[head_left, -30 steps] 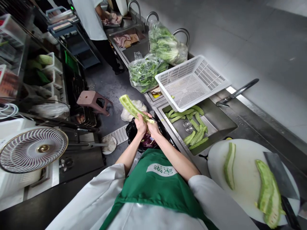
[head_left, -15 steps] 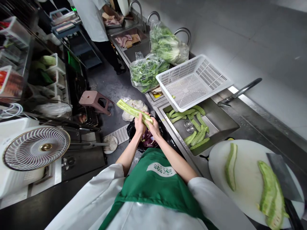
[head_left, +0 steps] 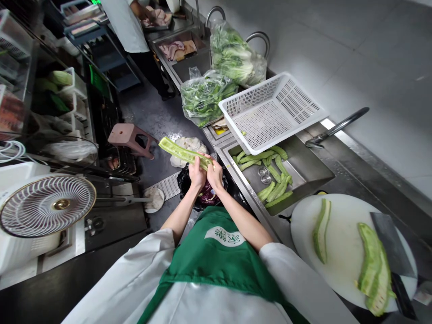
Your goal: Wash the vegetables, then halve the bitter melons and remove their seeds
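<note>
A long, pale green gourd half (head_left: 176, 151), cut side up with its hollowed inside showing, is held out in front of my apron. My left hand (head_left: 197, 174) grips it underneath, around its middle. Closed at the near end is my right hand (head_left: 215, 175), its fingertips pressed to the gourd; whether they pinch any pulp is hidden. Below both hands stands a bin lined with a black bag (head_left: 184, 182), with dark purple scraps inside. More long gourd pieces (head_left: 278, 186) lie in the steel sink (head_left: 307, 168) to the right.
A white perforated basket (head_left: 251, 123) rests across the sink's back. Cut gourds (head_left: 371, 265) and a cleaver (head_left: 393, 243) lie on a round white cutting board (head_left: 340, 238). Bagged greens (head_left: 205, 99) sit beyond. A stool (head_left: 130, 138) and a fan (head_left: 50, 204) are left; a co-worker (head_left: 124, 27) stands farther off.
The right hand has drawn closer to the gourd's near end, its fingers more curled. The gourd has shifted slightly left, and the whole view has moved a little.
</note>
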The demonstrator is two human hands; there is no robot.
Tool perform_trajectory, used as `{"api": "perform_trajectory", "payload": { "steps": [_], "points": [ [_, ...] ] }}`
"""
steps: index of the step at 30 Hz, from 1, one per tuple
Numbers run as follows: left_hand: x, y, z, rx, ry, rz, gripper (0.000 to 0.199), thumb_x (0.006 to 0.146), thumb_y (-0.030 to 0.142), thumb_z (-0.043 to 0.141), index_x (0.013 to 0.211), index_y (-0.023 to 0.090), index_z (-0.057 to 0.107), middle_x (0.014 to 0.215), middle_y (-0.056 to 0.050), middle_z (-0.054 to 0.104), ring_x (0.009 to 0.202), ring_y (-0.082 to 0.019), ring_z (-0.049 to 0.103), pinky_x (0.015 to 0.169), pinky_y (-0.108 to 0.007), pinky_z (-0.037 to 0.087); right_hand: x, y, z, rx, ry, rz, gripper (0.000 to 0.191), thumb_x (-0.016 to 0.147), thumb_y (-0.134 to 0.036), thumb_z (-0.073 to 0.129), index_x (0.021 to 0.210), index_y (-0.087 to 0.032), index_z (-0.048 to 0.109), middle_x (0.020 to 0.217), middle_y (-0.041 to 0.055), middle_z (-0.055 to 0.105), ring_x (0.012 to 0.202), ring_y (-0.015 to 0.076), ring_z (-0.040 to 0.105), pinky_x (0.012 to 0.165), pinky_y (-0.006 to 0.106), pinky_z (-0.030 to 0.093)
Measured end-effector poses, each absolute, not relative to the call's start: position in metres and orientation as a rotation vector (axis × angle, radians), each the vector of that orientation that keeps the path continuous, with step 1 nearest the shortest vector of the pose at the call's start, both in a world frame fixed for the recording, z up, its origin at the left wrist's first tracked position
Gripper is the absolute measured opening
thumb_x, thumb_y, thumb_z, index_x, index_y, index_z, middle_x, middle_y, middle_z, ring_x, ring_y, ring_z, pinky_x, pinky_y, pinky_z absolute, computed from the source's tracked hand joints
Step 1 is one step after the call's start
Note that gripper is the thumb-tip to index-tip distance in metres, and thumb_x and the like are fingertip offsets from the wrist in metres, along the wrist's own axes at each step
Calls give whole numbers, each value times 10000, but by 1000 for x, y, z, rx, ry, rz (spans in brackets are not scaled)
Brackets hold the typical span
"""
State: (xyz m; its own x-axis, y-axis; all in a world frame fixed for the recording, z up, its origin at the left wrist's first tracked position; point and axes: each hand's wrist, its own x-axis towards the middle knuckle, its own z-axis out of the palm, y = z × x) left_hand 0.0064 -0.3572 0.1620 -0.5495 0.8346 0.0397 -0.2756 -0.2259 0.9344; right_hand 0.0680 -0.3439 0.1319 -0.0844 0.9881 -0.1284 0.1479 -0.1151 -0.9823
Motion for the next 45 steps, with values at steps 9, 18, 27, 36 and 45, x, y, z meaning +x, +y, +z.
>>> {"api": "perform_trajectory", "payload": {
  "steps": [9, 18, 27, 36, 45],
  "points": [
    [-9, -348, 180, 697, 1117, 2018, 440, 834, 623, 698, 941, 205, 610, 860, -40, 690, 872, -193, 702, 838, -312, 563, 57, -340, 132, -1169, -1076, 1575, 161, 873, -349, 560, 907, -200, 610, 770, 6, 621, 641, 129, 556, 535, 214, 450],
    [-28, -355, 183, 843, 1159, 1929, 460, 862, 651, 649, 951, 199, 635, 900, -73, 724, 968, -234, 719, 867, -356, 575, 63, -341, 139, -1068, -781, 2222, 230, 836, -289, 635, 776, -229, 422, 502, -69, 515, 336, 26, 307, 345, 140, 119],
    [-30, -359, 182, 856, 1193, 1918, 469, 848, 655, 667, 962, 201, 632, 899, -73, 712, 943, -232, 719, 835, -349, 586, 47, -343, 133, -1186, -778, 2129, 154, 803, -192, 590, 760, -223, 445, 477, -75, 484, 339, 32, 280, 356, 163, 131],
    [-67, -354, 172, 496, 1234, 2279, 415, 880, 587, 647, 977, 190, 573, 850, -37, 686, 798, -177, 702, 794, -324, 568, 66, -360, 67, -1117, -1477, 1709, 166, 813, -263, 530, 756, -187, 666, 584, -23, 562, 490, 98, 451, 466, 206, 334],
    [-75, -364, 149, 341, 1243, 2058, 193, 802, 395, 555, 783, 209, 505, 606, 22, 545, 557, -138, 581, 605, -278, 505, 64, -348, 47, -1237, -2031, 1451, 473, 733, -294, 777, 1180, -157, 708, 1333, 157, 634, 1224, 279, 598, 1086, 397, 434]
  ]
}}
